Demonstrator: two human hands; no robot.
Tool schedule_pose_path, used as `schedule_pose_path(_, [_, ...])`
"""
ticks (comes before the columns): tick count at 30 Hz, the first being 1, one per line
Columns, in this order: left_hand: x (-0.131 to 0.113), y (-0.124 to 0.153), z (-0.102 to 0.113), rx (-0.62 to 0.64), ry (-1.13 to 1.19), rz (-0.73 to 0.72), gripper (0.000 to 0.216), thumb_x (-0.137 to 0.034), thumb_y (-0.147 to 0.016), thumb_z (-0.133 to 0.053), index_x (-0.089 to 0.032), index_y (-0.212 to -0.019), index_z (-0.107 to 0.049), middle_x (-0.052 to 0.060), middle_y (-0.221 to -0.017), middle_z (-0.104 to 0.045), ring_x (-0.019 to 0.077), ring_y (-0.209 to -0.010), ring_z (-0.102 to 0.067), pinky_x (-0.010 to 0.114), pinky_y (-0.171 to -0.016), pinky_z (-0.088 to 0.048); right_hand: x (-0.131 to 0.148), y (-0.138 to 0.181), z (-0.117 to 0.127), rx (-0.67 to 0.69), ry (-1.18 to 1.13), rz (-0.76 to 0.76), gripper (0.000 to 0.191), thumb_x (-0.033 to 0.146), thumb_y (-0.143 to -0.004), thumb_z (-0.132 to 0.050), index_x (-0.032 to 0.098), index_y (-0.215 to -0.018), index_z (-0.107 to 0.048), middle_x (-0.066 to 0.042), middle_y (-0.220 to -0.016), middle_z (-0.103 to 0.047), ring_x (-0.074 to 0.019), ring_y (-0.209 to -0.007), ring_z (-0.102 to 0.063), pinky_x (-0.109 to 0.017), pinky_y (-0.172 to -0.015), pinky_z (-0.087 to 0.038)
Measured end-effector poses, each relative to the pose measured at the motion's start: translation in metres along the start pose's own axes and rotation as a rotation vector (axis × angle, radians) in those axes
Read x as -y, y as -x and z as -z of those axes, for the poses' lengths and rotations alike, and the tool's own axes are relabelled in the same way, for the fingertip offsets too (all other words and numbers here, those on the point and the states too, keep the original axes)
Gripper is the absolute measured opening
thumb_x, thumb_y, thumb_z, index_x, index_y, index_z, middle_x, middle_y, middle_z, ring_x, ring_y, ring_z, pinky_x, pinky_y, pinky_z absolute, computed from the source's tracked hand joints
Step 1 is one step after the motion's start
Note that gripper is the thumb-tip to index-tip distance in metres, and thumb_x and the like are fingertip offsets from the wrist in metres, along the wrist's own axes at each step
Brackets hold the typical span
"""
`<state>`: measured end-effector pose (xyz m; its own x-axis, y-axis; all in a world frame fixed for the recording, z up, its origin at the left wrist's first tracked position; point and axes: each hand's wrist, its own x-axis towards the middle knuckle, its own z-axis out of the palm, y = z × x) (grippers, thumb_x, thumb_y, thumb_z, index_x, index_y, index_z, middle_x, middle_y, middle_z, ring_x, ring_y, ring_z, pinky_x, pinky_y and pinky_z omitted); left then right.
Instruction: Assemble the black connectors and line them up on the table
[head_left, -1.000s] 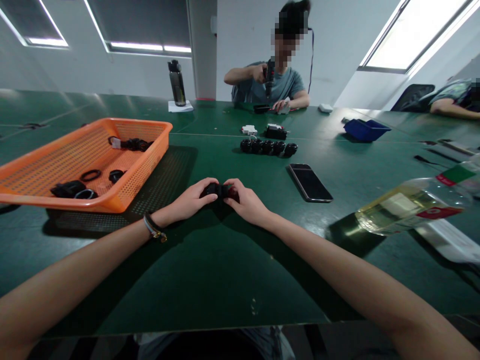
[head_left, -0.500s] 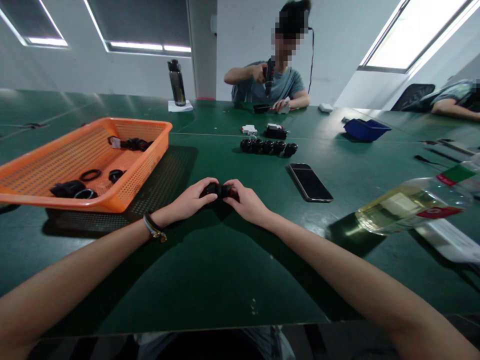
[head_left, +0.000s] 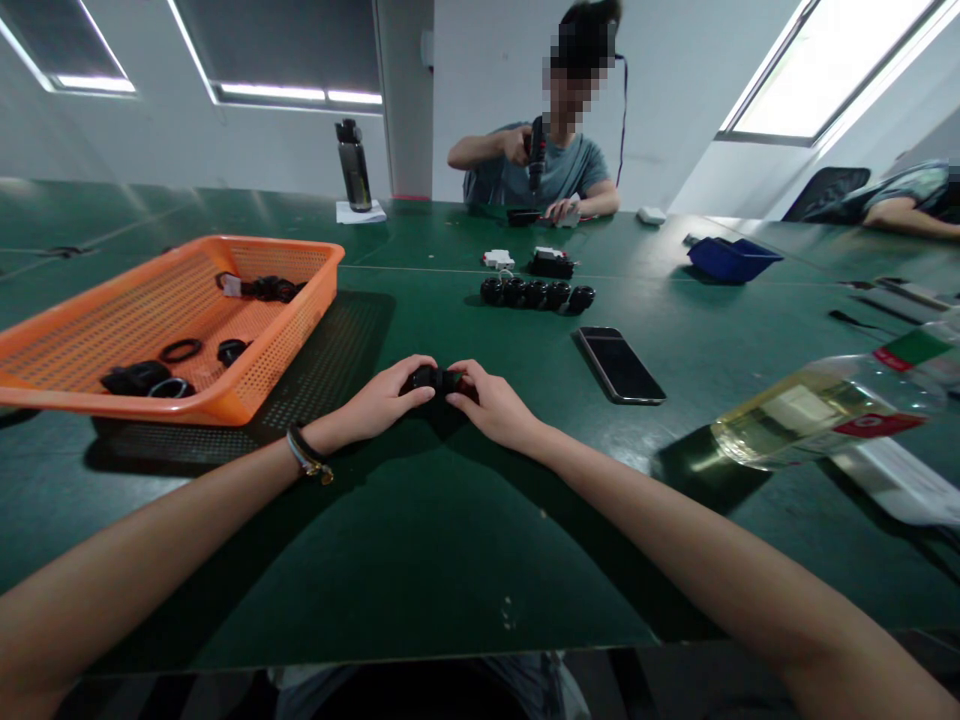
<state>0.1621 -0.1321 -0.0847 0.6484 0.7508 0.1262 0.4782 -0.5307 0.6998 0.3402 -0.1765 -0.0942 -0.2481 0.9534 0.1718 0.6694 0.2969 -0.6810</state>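
Observation:
Between my hands, just above the green table point(head_left: 420, 560), is a small black cylindrical part point(head_left: 429, 378) lying sideways. My left hand point(head_left: 394, 395) is closed around its left end, thumb in front and fingers behind. At its right end my right hand point(head_left: 487, 400) pinches it with thumb and fingertips; the fingers partly hide that end. Beyond my hands stands a row of several round black parts point(head_left: 536, 295). Behind the row lie a black block with a white top point(head_left: 551, 262) and a small white piece point(head_left: 499, 259).
An orange basket point(head_left: 330, 285) with black parts and rings stands to the left. On the right are a phone point(head_left: 621, 365), a tilted bottle of yellowish liquid point(head_left: 810, 410) and a blue tray point(head_left: 733, 258). Across the table a person point(head_left: 536, 165) holds a power driver; a dark bottle point(head_left: 353, 168) stands nearby.
Both hands stay in place on the black part; the right fingertips have shifted very slightly. Across the table, the person's driver has hardly moved.

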Motion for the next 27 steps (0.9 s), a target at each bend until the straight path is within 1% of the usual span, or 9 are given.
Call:
schedule_pose_path(10, [0.0009,-0.0001,-0.0005,0.003,0.001,-0.010,0.045,-0.039,-0.076,-0.043,-0.012,-0.113,-0.046,0.010,-0.110,-0.054,0.0238,-0.096,-0.052,0.037,-0.088,-0.040,0.0000,-0.0004,-0.0007,-0.001,0.016,0.000,0.024,0.017,-0.082,-0.049,0.015,-0.105,-0.045,-0.002,-0.076,-0.061,-0.0125,-0.067,-0.055,-0.026,-0.064,-0.040])
schedule_pose_path(16, [0.0036,-0.0005,-0.0013,-0.003,0.005,-0.012,0.045,-0.040,-0.076,-0.043,-0.013,-0.112,-0.046,0.010,-0.111,-0.054,0.0239,-0.095,-0.052,0.038,-0.088,-0.040,-0.0006,-0.0011,-0.0017,-0.013,0.035,-0.017,0.025,0.017,-0.081,-0.051,0.015,-0.105,-0.046,-0.002,-0.078,-0.061,-0.0128,-0.068,-0.055,-0.026,-0.064,-0.040])
schedule_pose_path(27, [0.0021,-0.0004,-0.0007,-0.013,-0.013,-0.023,0.046,-0.041,-0.076,-0.042,-0.013,-0.112,-0.046,0.010,-0.110,-0.055,0.0238,-0.096,-0.052,0.036,-0.087,-0.041,-0.0005,-0.0008,-0.0011,-0.008,-0.004,-0.001,0.023,0.018,-0.082,-0.050,0.015,-0.104,-0.046,-0.002,-0.077,-0.061,-0.0118,-0.066,-0.056,-0.025,-0.062,-0.041])
